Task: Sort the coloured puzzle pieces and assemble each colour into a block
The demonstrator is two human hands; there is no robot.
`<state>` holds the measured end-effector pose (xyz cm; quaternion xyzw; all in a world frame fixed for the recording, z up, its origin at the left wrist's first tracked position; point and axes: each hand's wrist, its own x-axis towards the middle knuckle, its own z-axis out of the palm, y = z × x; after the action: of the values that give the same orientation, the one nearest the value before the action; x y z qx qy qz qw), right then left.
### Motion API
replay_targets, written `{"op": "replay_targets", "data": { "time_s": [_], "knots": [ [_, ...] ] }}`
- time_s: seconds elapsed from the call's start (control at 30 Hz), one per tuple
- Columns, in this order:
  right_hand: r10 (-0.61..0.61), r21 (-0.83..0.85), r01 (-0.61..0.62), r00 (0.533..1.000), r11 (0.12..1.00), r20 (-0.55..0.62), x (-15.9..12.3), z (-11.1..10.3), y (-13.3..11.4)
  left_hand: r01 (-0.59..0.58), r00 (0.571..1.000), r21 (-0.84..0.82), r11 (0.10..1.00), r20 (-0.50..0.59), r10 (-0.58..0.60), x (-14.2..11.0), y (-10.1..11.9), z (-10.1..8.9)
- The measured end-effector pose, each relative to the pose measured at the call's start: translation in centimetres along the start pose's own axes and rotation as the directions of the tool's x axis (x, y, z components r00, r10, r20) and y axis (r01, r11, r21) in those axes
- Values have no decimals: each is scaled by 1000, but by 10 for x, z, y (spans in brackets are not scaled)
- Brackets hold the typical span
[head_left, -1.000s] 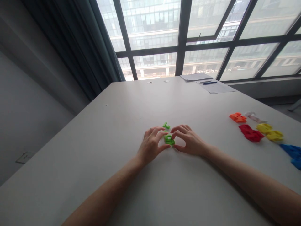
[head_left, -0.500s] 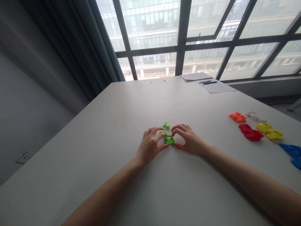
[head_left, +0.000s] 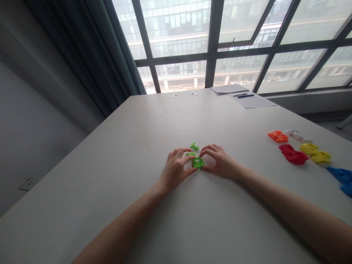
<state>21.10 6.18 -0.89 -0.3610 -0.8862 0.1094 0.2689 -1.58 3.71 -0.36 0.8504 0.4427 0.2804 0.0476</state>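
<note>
Low over the white table, a small green plastic block assembly (head_left: 198,163) sits between my two hands; it has a light gap in its middle. My left hand (head_left: 174,168) pinches its left side with thumb and index finger. From the right, my right hand (head_left: 221,162) grips the other side, thumb at the near edge and fingertips at the far edge. A loose green piece (head_left: 194,146) lies just beyond, between the fingertips of both hands. Another green piece (head_left: 190,154) shows partly under my left fingers. How the pieces interlock is too small to tell.
On the right of the white table (head_left: 154,121) lie orange pieces (head_left: 278,136), red pieces (head_left: 293,155), yellow pieces (head_left: 316,154), blue pieces (head_left: 342,178) and whitish translucent pieces (head_left: 298,136). Paper sheets (head_left: 254,102) with pens (head_left: 245,96) are at the far edge, before the window.
My right hand has shifted slightly left and away from me. The green assembly between my fingers looks more compact and rounded at its right side. The other pieces have stayed put.
</note>
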Motion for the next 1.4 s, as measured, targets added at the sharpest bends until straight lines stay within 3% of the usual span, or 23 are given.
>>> {"op": "replay_targets", "data": {
  "time_s": [0.43,0.6,1.1,1.4],
  "knots": [
    [22,8,-22,1000,1000,1,0,-3,-2,12,1000,6,1000,4,-12,0,1,-1],
    [111,-58,-111,994,992,1,1,1,1,1,1000,8,1000,-9,-1,0,1,0],
    [108,-183,-105,994,977,5,3,6,0,-9,1000,34,999,-5,9,0,1,1],
    [104,-135,-117,990,984,-100,2,7,1,-2,1000,28,1000,-6,2,0,2,1]
  ]
}}
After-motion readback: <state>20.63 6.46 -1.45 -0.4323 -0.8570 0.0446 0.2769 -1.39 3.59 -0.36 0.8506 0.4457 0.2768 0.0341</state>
